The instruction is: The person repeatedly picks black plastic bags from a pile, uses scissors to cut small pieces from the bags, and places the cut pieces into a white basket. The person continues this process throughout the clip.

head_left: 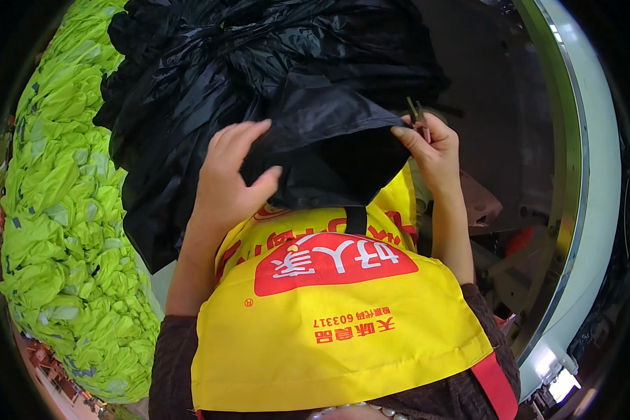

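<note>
A large heap of shiny black fabric [259, 63] spreads in front of me, and one piece of it hangs over my lap with its edge raised into a wide opening. My right hand [432, 148] pinches the right corner of that edge between thumb and fingertip. Small thread snips [418, 115] sit in the same hand, their blades pointing up. On the left side of the opening is my left hand [227, 168], thumb and fingers spread beside the fabric. Whether its fingertips touch the cloth I cannot tell.
Bright yellow-green crumpled fabric pieces [77, 210] are piled high along the left. A yellow apron [343, 364] covers my lap. To the right, a dark surface ends at a pale curved-looking table edge [598, 175]. A brownish block-like part [481, 199] stands beside my right forearm.
</note>
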`<state>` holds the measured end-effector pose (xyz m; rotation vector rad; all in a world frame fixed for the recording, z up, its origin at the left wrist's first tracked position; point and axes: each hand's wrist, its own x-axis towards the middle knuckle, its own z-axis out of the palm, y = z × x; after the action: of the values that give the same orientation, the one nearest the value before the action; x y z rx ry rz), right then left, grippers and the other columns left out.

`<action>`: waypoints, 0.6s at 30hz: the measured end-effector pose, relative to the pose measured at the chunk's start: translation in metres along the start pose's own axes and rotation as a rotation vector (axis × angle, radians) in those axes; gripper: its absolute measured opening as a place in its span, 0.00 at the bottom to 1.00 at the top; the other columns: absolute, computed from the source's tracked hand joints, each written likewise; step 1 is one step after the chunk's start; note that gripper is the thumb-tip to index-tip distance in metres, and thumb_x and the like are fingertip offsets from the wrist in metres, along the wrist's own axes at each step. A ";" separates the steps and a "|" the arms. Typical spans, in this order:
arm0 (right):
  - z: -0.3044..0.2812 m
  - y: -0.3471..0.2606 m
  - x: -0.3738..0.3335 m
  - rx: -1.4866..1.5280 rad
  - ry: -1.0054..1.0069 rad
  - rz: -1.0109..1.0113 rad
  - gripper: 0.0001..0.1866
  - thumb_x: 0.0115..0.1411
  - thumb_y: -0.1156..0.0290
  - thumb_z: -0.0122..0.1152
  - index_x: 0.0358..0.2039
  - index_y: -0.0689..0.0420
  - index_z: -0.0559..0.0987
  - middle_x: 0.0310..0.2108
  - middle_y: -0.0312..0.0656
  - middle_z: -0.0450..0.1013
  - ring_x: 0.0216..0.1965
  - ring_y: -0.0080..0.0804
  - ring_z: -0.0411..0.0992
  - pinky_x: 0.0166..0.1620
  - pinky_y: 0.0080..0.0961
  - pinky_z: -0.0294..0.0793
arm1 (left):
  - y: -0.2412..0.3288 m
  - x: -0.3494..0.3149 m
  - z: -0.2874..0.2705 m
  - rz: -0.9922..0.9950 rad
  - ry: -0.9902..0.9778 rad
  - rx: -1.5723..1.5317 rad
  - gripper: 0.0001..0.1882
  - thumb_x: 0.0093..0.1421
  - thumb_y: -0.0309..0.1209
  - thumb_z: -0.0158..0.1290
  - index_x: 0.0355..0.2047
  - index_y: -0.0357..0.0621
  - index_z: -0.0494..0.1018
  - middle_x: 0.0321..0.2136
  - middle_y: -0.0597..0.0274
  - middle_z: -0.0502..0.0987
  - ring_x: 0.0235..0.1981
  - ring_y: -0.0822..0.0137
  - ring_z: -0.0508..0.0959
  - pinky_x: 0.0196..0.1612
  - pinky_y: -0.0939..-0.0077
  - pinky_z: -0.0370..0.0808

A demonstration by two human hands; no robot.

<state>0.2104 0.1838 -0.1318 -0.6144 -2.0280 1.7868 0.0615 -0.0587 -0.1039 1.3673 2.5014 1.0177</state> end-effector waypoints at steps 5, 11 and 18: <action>0.020 -0.012 0.001 -0.056 -0.235 -0.085 0.05 0.50 0.76 0.61 0.28 0.61 0.75 0.20 0.29 0.68 0.23 0.14 0.62 0.26 0.12 0.61 | 0.032 0.043 0.019 0.319 -0.053 -0.023 0.31 0.43 0.31 0.59 0.50 0.42 0.65 0.52 0.53 0.65 0.57 0.54 0.60 0.58 0.62 0.56; 0.035 -0.002 -0.011 -0.223 -0.087 0.070 0.11 0.45 0.76 0.57 0.32 0.61 0.73 0.21 0.40 0.67 0.23 0.21 0.65 0.28 0.17 0.64 | 0.002 0.072 0.041 0.289 -0.022 -0.212 0.07 0.51 0.29 0.52 0.28 0.38 0.71 0.24 0.52 0.72 0.27 0.54 0.74 0.29 0.71 0.71; -0.006 0.034 -0.008 0.204 -0.011 0.272 0.04 0.52 0.76 0.57 0.30 0.59 0.75 0.22 0.27 0.66 0.23 0.12 0.61 0.26 0.10 0.59 | -0.026 0.054 0.004 -0.302 -0.028 -0.715 0.06 0.54 0.27 0.47 0.26 0.37 0.72 0.20 0.69 0.71 0.22 0.81 0.68 0.28 0.88 0.64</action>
<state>0.2233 0.1877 -0.1648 -0.8500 -1.8061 2.1221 0.0135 -0.0242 -0.1120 0.7561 1.9187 1.5717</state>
